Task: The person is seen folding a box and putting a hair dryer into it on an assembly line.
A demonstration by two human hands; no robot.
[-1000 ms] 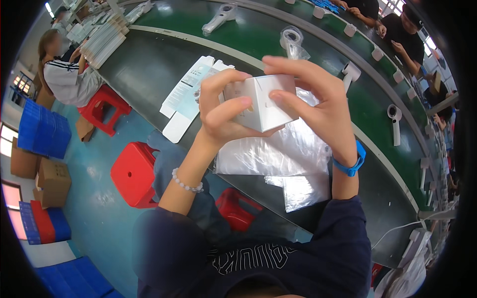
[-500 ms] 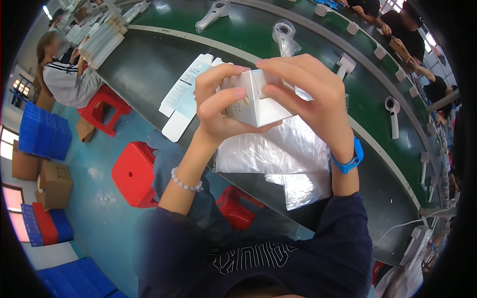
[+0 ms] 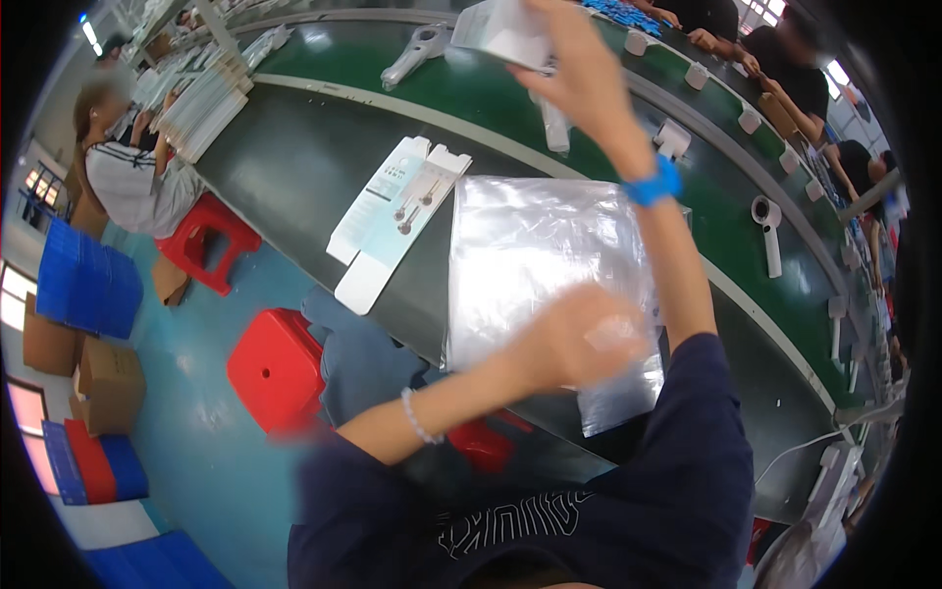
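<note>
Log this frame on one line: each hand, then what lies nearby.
left hand: blurred, over shiny plastic film | right hand: holding white box above green belt | nearby: flat printed carton on dark table

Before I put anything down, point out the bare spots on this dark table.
Bare: the dark table between the white stack and the flat carton. Nearly bare, one speck aside: between the right sleeve and the white cable. Crowded: the middle, where plastic sheets lie with the left hand over them.

left fingers [image 3: 616,346]: off white box [image 3: 498,34], over plastic bags [image 3: 530,236] | right fingers [image 3: 542,88]: box moved forward
</note>
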